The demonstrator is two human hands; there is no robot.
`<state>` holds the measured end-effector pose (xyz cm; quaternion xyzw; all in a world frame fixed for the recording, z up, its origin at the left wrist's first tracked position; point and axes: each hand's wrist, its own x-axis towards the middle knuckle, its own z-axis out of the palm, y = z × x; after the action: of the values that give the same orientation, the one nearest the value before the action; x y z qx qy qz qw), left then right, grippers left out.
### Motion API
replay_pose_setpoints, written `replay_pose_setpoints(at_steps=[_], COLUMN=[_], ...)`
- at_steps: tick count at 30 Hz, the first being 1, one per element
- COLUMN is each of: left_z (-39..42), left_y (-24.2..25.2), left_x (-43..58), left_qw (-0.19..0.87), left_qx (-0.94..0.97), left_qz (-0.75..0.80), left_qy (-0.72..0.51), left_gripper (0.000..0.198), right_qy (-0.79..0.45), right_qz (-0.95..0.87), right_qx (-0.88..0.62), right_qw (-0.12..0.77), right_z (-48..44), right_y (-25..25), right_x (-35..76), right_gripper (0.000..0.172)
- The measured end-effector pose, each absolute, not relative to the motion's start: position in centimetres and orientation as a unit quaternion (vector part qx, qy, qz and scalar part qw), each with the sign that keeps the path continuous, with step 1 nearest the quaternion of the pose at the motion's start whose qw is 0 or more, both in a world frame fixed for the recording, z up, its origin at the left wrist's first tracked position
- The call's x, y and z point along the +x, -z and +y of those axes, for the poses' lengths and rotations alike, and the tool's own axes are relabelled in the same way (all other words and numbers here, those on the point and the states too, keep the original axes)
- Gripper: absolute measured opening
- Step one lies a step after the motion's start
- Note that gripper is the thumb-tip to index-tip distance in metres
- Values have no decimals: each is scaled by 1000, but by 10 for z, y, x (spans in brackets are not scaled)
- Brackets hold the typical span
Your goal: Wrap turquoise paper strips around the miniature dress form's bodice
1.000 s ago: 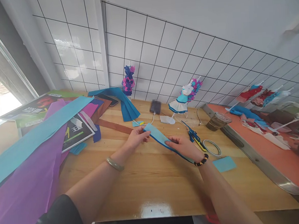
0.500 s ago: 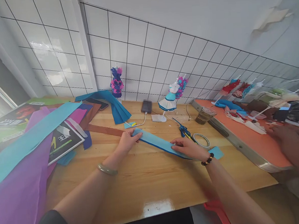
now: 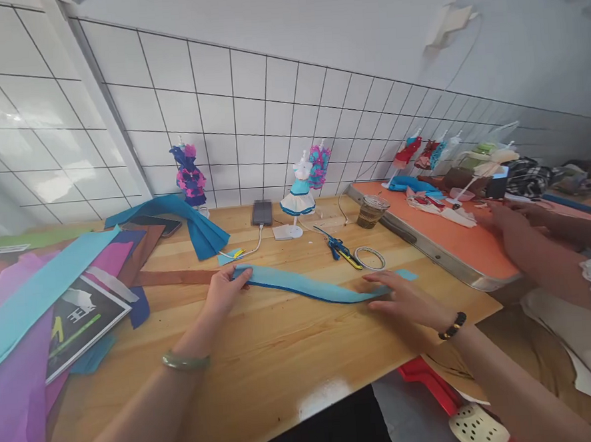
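A long light-blue paper strip (image 3: 304, 287) with a darker blue edge lies stretched across the wooden table (image 3: 264, 356). My left hand (image 3: 224, 290) pinches its left end between thumb and fingers. My right hand (image 3: 403, 298) rests on its right end, fingers stretched fairly flat and pressing the strip down. A small blue paper piece (image 3: 406, 275) lies just beyond my right fingers. Blue-handled scissors (image 3: 341, 250) and a roll of tape (image 3: 370, 258) sit just behind the strip.
Large blue and purple paper sheets (image 3: 34, 297) and magazines cover the left side. A phone (image 3: 261, 212), two paper-dressed dolls (image 3: 298, 191) and a drink cup (image 3: 371, 211) stand near the tiled wall. Another person's hands (image 3: 506, 225) work at the orange table (image 3: 457, 251) on the right.
The camera has swung to the right. My right hand slid right along the strip and now lies flatter on its end; the strip is stretched out longer on the table.
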<state>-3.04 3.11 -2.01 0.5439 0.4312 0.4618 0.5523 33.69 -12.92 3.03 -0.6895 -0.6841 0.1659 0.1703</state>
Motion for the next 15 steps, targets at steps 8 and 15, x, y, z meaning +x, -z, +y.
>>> replay_pose_setpoints(at_steps=[8, 15], left_z=[30, 21], left_y=[16, 5], left_x=[-32, -24], left_qw=[551, 538], left_qx=[542, 576], left_qz=[435, 443], left_qy=[-463, -428], left_gripper=[45, 47], right_qy=[-177, -220], right_qz=[-685, -650], right_qx=[-696, -718], right_qw=[122, 119], right_z=[-121, -128], right_y=[-35, -63], right_x=[350, 390], right_gripper=[23, 35])
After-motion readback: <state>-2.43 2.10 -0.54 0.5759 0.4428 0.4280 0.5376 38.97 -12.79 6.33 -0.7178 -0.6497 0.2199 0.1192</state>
